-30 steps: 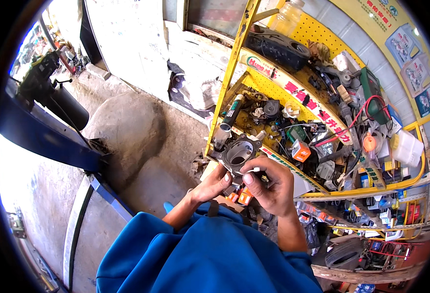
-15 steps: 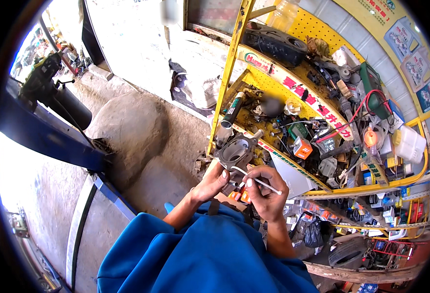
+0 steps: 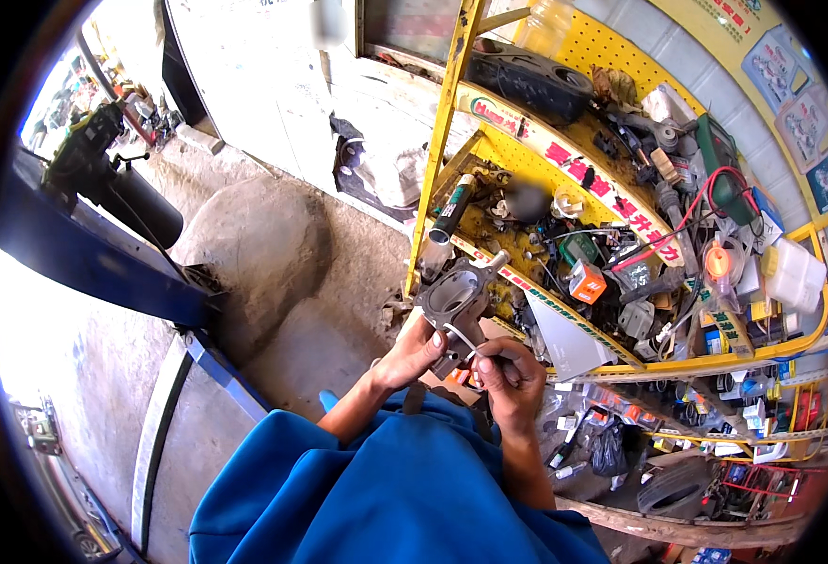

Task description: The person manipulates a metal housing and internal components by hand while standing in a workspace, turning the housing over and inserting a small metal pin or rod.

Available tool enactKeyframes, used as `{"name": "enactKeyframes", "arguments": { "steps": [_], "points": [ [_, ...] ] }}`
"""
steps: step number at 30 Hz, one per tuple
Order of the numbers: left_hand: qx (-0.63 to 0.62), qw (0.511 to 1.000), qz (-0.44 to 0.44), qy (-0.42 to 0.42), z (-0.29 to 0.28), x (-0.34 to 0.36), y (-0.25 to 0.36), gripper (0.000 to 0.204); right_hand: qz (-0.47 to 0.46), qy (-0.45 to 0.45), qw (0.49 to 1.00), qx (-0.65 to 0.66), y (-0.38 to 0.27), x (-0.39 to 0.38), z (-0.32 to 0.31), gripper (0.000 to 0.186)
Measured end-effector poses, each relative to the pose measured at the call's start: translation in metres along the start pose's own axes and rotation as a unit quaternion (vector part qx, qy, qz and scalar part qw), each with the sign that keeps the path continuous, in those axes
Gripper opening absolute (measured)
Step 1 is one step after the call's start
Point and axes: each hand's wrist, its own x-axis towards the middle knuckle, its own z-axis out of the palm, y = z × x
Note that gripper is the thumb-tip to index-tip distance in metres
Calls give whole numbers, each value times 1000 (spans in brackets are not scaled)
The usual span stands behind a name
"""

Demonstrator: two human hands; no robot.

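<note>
My left hand point(image 3: 404, 359) is closed round the lower left of a grey metal housing point(image 3: 470, 291), whose round open bore faces up toward me. A thin white strip point(image 3: 461, 336) lies against its near side, running to the pinched fingers of my right hand point(image 3: 512, 383), just below and right of the housing; what the strip is I cannot tell. My blue clothing point(image 3: 386, 479) fills the bottom of the view.
A yellow shelf rack point(image 3: 588, 197) crowded with parts, cans, boxes and cables stands ahead and right. A dark blue machine frame point(image 3: 94, 244) is at left, over the concrete floor point(image 3: 273, 244). A tyre point(image 3: 668, 489) lies low at the right.
The white strip has come into clearer view and then swung with my right hand, which has dropped slightly from the housing's rim. The housing has shifted a little to the right.
</note>
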Motion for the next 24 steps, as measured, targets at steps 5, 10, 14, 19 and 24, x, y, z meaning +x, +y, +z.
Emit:
{"name": "enactKeyframes", "arguments": {
  "steps": [5, 10, 14, 19, 24],
  "points": [
    [-19, 1000, -4, 13, 6, 2, 4, 92, 10, -7, 999, -30, 15, -1, -4, 16],
    [-11, 998, -37, 41, 10, 4, 7, 94, 59, -15, 998, 32, 17, -1, -3, 16],
    [0, 999, -41, 37, 12, 8, 13, 95, 40, -10, 999, -12, 25, 1, -4, 16],
    [45, 998, -11, 46, 17, 15, 18, 90, 62, -24, 995, -73, 22, 4, -7, 17],
    [61, 996, -23, 63, 15, 16, 9, 86, 31, -1, 994, -106, 26, 6, -2, 21]
  ]
}}
